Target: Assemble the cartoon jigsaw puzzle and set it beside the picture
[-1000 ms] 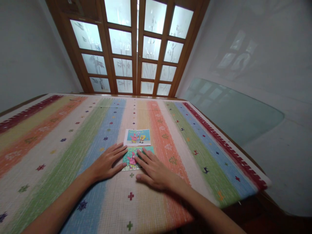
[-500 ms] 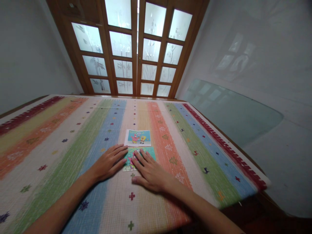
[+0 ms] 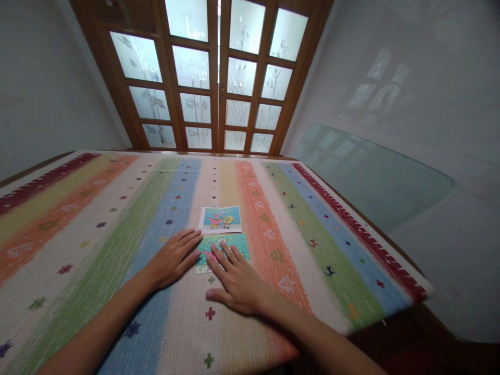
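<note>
A small jigsaw puzzle (image 3: 238, 245) with a green-blue cartoon picture lies flat on the striped tablecloth (image 3: 117, 219). My right hand (image 3: 232, 278) rests palm down on it, fingers spread and covering its near and middle part. My left hand (image 3: 174, 258) lies flat on the cloth, fingers stretched out, its fingertips touching the puzzle's left edge. Just beyond the puzzle sits a white-bordered reference picture (image 3: 220, 219) of the same cartoon.
The table's right edge (image 3: 363, 229) runs diagonally, with a drop to the floor beyond. A frosted-glass wooden door (image 3: 216, 78) stands behind the table. A sheet of glass (image 3: 371, 177) leans on the right wall.
My right hand has slid left across the puzzle, uncovering its right part. My left hand has hardly moved.
</note>
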Tool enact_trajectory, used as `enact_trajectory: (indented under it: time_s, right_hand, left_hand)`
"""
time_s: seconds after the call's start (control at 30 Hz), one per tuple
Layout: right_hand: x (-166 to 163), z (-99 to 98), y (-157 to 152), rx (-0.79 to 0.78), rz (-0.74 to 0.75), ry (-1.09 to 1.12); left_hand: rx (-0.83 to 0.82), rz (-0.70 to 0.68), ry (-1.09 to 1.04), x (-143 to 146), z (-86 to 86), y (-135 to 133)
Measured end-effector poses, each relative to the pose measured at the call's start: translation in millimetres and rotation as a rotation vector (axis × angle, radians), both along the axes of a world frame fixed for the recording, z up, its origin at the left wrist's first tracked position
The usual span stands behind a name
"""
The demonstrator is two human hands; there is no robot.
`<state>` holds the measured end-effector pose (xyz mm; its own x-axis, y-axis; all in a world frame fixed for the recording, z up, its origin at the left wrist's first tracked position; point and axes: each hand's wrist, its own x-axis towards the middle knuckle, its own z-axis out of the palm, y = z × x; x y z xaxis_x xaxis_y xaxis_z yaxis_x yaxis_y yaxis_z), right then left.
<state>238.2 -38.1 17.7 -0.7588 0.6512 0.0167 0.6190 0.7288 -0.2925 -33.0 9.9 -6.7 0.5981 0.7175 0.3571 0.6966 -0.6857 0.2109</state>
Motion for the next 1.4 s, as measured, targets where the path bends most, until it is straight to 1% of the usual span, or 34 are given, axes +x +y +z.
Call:
enact_trajectory:
  time_s: [0.33,0.57,0.7,0.77,0.9,0.97,1.07,1.2,1.4]
  right_hand:
    - [-0.1,0.5,-0.7,-0.002,-0.004,0.006]
    - [-1.1,-1.2,-1.1,-0.023,-0.004,0.019]
    - [1.7,3.9,-1.0,-0.036,-0.004,0.044]
    - [6.1,9.7,0.1,-0.043,-0.029,0.075]
    - [17.8,17.4,1.2,-0.065,-0.163,0.085]
    - [21.3,16.4,-0.9,-0.052,-0.187,0.071]
    - [19.6,12.1,-6.3,-0.019,-0.138,0.057]
    - [5.6,8.5,-9.5,-0.012,-0.068,0.040]
    - [-11.6,-3.6,-7.3,0.033,-0.085,0.030]
  left_hand:
    - [0.003,-0.019,-0.022,0.8,4.0,-1.3]
    - [0.034,-0.020,-0.026,2.9,7.9,-3.3]
    - [0.035,-0.033,-0.027,3.2,13.6,-6.2]
    - [0.037,-0.037,-0.032,2.8,15.9,-7.4]
    - [0.059,-0.045,-0.047,2.4,17.8,-8.3]
    - [0.066,-0.053,-0.048,2.8,18.2,-8.3]
    - [0.050,-0.059,-0.057,3.7,19.0,-8.4]
    - [0.046,-0.065,-0.058,4.3,20.4,-9.0]
    - [0.028,-0.061,-0.069,5.3,20.3,-9.1]
